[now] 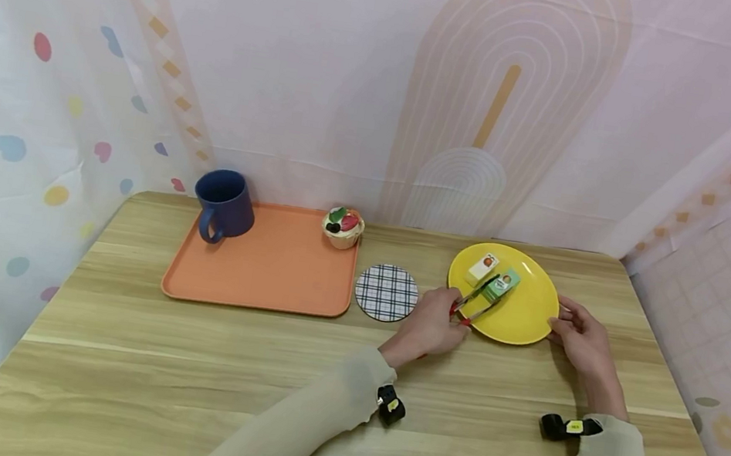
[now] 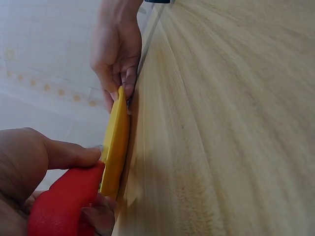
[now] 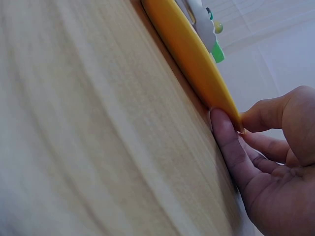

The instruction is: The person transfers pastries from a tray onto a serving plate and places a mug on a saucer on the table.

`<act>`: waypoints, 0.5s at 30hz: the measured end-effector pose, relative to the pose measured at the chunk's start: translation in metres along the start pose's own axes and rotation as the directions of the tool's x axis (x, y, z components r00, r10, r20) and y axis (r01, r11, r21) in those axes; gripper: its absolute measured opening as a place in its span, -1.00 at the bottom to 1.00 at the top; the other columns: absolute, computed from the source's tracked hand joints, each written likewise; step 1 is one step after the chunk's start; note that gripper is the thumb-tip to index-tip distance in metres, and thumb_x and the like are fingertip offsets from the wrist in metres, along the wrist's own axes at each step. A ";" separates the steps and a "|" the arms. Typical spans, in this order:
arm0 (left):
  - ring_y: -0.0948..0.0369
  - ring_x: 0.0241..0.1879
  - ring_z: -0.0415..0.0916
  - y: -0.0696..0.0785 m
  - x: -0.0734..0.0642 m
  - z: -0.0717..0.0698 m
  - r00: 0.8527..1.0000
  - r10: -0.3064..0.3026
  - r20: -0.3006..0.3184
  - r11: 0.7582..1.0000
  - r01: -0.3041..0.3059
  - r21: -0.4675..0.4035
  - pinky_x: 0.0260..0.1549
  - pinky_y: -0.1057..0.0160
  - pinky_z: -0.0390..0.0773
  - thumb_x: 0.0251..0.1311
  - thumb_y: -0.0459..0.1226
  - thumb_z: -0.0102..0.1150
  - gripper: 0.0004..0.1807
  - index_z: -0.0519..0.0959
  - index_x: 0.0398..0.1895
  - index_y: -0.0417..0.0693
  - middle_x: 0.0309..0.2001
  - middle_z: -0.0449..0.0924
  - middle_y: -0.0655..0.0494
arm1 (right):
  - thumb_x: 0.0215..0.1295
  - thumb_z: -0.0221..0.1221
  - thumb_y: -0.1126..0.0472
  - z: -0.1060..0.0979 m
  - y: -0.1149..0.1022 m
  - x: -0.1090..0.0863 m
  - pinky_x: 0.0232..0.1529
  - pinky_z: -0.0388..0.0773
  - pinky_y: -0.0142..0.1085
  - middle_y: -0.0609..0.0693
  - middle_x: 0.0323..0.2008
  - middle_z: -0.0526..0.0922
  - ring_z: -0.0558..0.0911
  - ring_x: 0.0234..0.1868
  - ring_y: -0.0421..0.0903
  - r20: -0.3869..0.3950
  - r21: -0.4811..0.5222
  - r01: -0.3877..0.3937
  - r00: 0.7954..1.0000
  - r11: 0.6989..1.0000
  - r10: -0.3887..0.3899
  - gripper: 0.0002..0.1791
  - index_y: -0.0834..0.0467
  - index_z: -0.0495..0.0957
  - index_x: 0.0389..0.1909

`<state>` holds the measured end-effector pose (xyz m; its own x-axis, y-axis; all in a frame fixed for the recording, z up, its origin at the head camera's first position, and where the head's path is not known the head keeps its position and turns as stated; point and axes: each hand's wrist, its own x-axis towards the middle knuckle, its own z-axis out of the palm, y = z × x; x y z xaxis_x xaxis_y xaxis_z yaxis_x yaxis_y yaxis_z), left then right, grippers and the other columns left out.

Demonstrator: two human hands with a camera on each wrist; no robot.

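Note:
A pair of tongs with red handles (image 2: 64, 204) is in my left hand (image 1: 431, 323), thumb and fingers gripping them. The arms of the tongs reach over the yellow plate (image 1: 533, 306), their tips at either side of a small green box (image 1: 503, 282). Beside that box on the plate lies a small cream-coloured box (image 1: 483, 266). My right hand (image 1: 583, 338) pinches the plate's right rim; in the right wrist view its thumb and fingers (image 3: 229, 135) are on the two sides of the rim. The plate is close over the wooden table.
Left of the plate lies a round plaid coaster (image 1: 387, 293). Farther left is an orange tray (image 1: 267, 276), with a dark blue mug (image 1: 228, 205) at its back left corner and a cupcake (image 1: 342, 228) at its back right. A curtain (image 1: 300, 94) hangs behind the table (image 1: 163, 371).

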<state>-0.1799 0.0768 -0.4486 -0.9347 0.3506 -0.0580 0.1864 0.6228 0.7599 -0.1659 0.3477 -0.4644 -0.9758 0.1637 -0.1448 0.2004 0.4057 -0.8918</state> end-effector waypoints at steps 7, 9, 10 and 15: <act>0.21 -0.31 0.38 0.000 -0.003 -0.001 1.000 0.011 0.000 1.000 -0.011 0.019 -0.41 0.34 0.36 0.18 -0.25 0.39 -0.66 0.58 0.00 -0.13 -0.21 0.57 0.03 | 0.57 0.03 0.23 0.000 0.002 0.002 -0.14 0.63 -0.53 0.01 0.04 0.45 0.54 -0.21 -0.51 0.000 -0.003 -0.010 1.000 1.000 0.010 -0.38 0.25 0.16 0.57; 0.21 -0.27 0.38 0.000 -0.005 -0.002 1.000 0.015 0.001 1.000 -0.015 0.022 -0.36 0.33 0.39 0.19 -0.24 0.38 -0.63 0.58 0.03 -0.14 -0.17 0.57 0.03 | 0.57 0.04 0.24 0.000 0.002 0.002 -0.14 0.63 -0.53 0.00 0.04 0.45 0.54 -0.21 -0.51 -0.003 -0.003 -0.012 1.000 1.000 0.012 -0.38 0.26 0.16 0.57; 0.21 -0.26 0.39 0.000 -0.006 -0.002 1.000 0.015 0.002 1.000 -0.015 0.025 -0.34 0.33 0.40 0.20 -0.23 0.38 -0.62 0.58 0.05 -0.15 -0.15 0.58 0.03 | 0.57 0.04 0.24 0.000 0.002 0.003 -0.15 0.63 -0.52 0.00 0.03 0.45 0.54 -0.22 -0.51 -0.005 -0.004 -0.014 1.000 1.000 0.014 -0.38 0.26 0.16 0.57; 0.21 -0.21 0.39 0.001 -0.010 -0.004 1.000 -0.001 0.011 0.999 0.001 0.037 -0.28 0.33 0.43 0.19 -0.19 0.40 -0.52 0.54 0.15 -0.15 -0.10 0.55 0.05 | 0.57 0.03 0.24 0.000 0.002 0.003 -0.15 0.63 -0.52 0.01 0.03 0.45 0.53 -0.21 -0.50 -0.007 -0.004 -0.016 1.000 1.000 0.016 -0.38 0.25 0.16 0.56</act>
<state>-0.1717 0.0714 -0.4450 -0.9317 0.3571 -0.0660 0.1965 0.6486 0.7353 -0.1681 0.3489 -0.4669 -0.9719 0.1762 -0.1563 0.2165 0.4070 -0.8874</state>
